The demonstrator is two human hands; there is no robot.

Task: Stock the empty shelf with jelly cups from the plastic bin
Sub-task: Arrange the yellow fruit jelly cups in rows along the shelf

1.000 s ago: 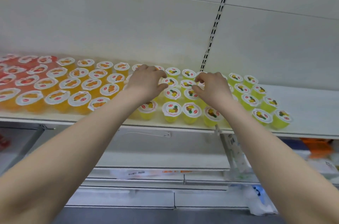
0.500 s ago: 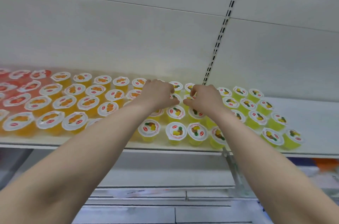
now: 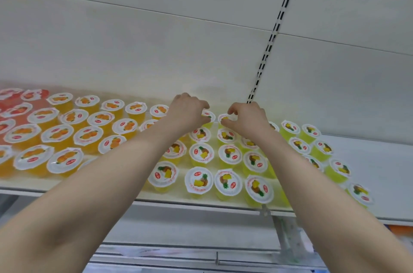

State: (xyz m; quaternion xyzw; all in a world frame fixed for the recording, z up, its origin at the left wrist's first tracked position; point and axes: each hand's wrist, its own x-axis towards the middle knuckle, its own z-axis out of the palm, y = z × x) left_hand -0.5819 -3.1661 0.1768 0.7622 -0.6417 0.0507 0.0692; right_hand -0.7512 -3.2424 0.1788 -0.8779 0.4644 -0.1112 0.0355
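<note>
A white shelf (image 3: 384,174) carries rows of jelly cups: red ones at the far left, orange ones (image 3: 89,136) beside them, yellow pineapple ones (image 3: 199,181) in the middle and right. Both my arms reach to the back row. My left hand (image 3: 187,111) curls its fingers round a yellow cup (image 3: 209,116) at the back. My right hand (image 3: 248,118) pinches the lid rim of the neighbouring back-row yellow cup (image 3: 223,118). The plastic bin is out of view.
The shelf's white back panel (image 3: 156,49) rises close behind the cups, with a black slotted upright (image 3: 270,40) just right of my hands. Bare shelf surface lies at the right end. A lower shelf rail (image 3: 201,259) runs below.
Both hands have reached farther back, from the middle rows to the rearmost row of yellow cups. The view has moved closer to the shelf and tilted up.
</note>
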